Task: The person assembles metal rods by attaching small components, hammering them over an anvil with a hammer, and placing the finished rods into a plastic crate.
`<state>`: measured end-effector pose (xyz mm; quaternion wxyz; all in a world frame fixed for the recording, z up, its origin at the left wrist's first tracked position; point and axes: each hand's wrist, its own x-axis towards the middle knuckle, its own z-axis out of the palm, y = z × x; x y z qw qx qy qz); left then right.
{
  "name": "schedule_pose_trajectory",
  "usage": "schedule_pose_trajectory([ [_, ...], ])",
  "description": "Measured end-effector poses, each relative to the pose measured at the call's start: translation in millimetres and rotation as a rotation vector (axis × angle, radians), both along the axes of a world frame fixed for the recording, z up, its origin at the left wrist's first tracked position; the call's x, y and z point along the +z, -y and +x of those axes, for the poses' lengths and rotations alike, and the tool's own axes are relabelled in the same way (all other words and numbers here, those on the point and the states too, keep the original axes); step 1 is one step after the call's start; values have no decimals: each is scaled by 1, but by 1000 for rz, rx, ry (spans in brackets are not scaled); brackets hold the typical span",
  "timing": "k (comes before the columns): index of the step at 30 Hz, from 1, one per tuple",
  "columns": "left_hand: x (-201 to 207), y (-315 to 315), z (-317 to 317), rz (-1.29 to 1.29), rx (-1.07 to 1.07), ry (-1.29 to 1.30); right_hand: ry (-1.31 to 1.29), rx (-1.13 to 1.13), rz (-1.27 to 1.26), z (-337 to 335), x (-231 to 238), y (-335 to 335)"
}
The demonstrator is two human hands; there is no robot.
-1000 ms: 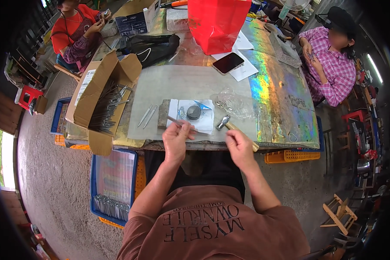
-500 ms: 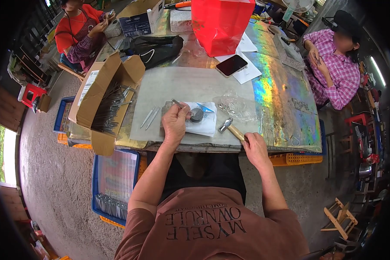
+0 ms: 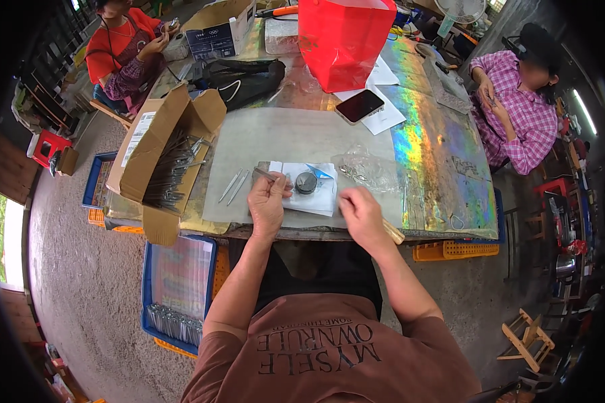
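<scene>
Head view, left hand: From my remote post, I see the wearer's left hand (image 3: 267, 203) pinching a slim metal bar (image 3: 264, 174) between thumb and fingers, its far end jutting free, a grip that probably allows fine turning.
Right hand: The right hand (image 3: 363, 213) hovers near the desk (image 3: 444, 209) edge, fingers curled inward; a wooden handle (image 3: 392, 232) pokes out beneath it, but I cannot tell whether the fingers close on it.
Dark round block: The dark round block (image 3: 306, 183) sits on folded white paper (image 3: 319, 203), just right of the left hand, likely central so both hands reach it.
Paired rods: Two metal rods (image 3: 229, 185) lie side by side left of the paper, presumably for easy picking.
Clear plastic bag: A clear plastic bag (image 3: 373, 166) lies flat to the right, perhaps keeping small pieces together.
Cardboard box: An open cardboard box (image 3: 141, 144) stands left, its tilted mouth seemingly handy for reaching in.
</scene>
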<state>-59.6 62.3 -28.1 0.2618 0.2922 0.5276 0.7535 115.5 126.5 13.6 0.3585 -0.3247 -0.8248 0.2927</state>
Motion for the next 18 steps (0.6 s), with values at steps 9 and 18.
schedule_pose_trajectory([
  [9, -1, 20, 2, 4, -10, 59, 396, 28, 161, -77, -1, -16],
  [18, -6, 25, 2, 10, -27, 83, 739, 101, 279, -91, 16, -16],
])
